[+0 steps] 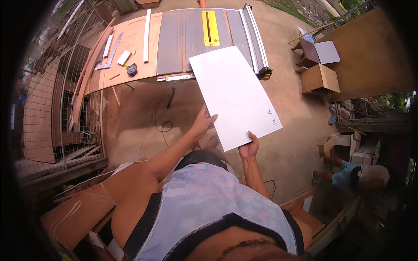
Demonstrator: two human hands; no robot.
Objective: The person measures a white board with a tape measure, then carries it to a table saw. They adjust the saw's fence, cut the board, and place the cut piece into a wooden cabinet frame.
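A white rectangular board (233, 95) with handwritten marks near its right edge is held out in front of me. My left hand (204, 121) grips its left edge, thumb on top and fingers underneath. At the near edge my right hand (249, 147) pinches it the same way, its fingers hidden below. The board's far end overlaps the near edge of a table saw (172, 43) in this view; whether it touches the saw I cannot tell. A yellow throat plate (210, 28) with a dark slot lies in the saw's grey top.
On the wooden side table (130, 35) lie a tape measure (132, 69), a pencil (114, 76), a white block (124, 57), a square (114, 50) and a white strip (147, 35). A cable (165, 126) loops on the floor. Someone (352, 174) bends down at right.
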